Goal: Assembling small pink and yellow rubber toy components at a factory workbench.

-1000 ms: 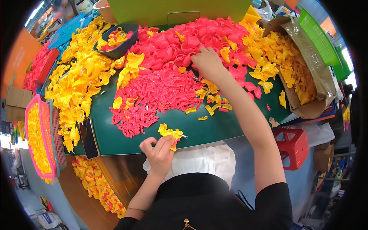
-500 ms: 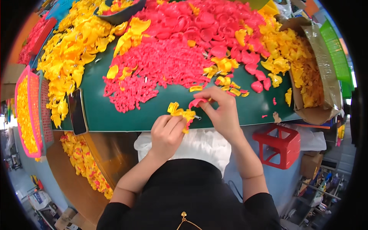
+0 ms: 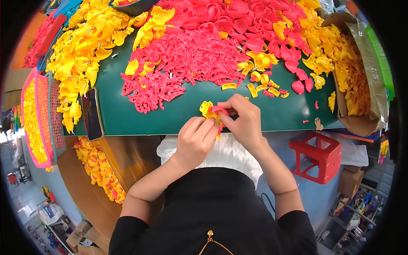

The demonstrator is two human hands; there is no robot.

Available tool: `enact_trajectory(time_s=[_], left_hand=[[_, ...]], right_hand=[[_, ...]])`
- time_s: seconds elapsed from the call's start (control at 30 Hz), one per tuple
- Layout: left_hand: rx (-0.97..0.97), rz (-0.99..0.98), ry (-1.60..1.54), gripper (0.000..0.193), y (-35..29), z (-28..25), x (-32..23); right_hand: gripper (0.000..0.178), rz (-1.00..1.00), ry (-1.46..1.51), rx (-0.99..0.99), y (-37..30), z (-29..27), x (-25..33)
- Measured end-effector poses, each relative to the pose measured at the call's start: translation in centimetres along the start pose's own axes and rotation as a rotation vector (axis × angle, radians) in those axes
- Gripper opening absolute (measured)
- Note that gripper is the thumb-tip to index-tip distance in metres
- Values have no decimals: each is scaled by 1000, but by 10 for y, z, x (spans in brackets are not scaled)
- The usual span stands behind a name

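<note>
Smooth green tabletop [image 3: 140, 121]: thin pink strips [image 3: 191, 55] lie heaped beyond, phone [image 3: 92, 114] at left. Left hand [image 3: 197, 138] grips yellow moulded part [image 3: 207, 108]; right hand [image 3: 244, 121] pinches curved pink piece [image 3: 219, 109] against it.

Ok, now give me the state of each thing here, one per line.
Left hand: closed on yellow piece
Right hand: pinching pink piece
Green table: heaped with pink parts and yellow parts
Phone: screen dark
Cardboard box at right: open, loaded with yellow parts
Pink basket: filled with yellow parts
Red stool: unoccupied
</note>
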State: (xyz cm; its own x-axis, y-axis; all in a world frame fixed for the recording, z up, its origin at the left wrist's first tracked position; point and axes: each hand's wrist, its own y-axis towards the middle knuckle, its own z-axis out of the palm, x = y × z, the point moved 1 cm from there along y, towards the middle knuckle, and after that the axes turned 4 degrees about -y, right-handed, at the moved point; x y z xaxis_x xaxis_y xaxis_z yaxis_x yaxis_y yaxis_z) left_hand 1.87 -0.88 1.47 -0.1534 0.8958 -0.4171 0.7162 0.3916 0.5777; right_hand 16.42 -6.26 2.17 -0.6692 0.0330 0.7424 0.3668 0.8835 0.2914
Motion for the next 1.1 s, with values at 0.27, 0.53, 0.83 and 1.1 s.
enact_trajectory(time_s=[0.27, 0.53, 0.83, 1.1], left_hand=[[19, 10, -15, 18, -4, -1, 7], [45, 117, -86, 19, 4, -7, 21], [-164, -72, -63, 49, -7, 2, -11], [639, -994, -2046, 73, 8, -3, 13]], right_hand=[[22, -132, -171, 98, 3, -12, 9], [34, -68, 7, 296, 7, -32, 0], [30, 46, 303, 101, -10, -25, 2], [27, -326, 179, 364, 0, -80, 18]])
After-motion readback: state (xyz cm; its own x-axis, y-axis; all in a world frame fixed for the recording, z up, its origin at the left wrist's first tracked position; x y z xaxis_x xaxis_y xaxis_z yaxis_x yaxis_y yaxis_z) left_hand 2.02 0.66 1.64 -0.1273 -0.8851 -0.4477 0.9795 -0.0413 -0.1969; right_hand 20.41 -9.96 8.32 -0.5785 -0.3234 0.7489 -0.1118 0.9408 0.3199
